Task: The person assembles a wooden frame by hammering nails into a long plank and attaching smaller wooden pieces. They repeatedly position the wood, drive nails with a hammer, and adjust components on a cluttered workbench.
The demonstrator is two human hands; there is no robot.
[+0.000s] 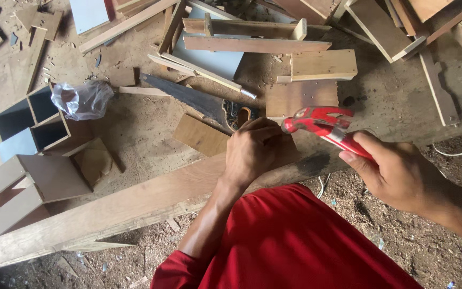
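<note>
Worktop (135,123): one dusty surface, crowded along its far side with offcuts and battens; open room remains only in the middle strip. Its near edge runs diagonally, with sawdust-strewn floor (402,235) below.

Long plank (108,206): one, lying along the near edge, its left end overhanging toward the floor.

Open box units (33,155): one cluster at the left edge, several compartments.

Handsaw (188,99): one, flat on the worktop, blade pointing left, handle just beyond the left hand.

Small flat board (201,136): one, between saw and plank, just beside the left hand.

Plastic bag (81,99): one, crumpled, resting on the box units.

Red clamp tool (324,126): one, held over the plank's right end.

Left hand (252,150): curled closed, pressing on the plank; whether it grips anything I cannot tell.

Right hand (391,171): closed round the red tool's handle.
</note>
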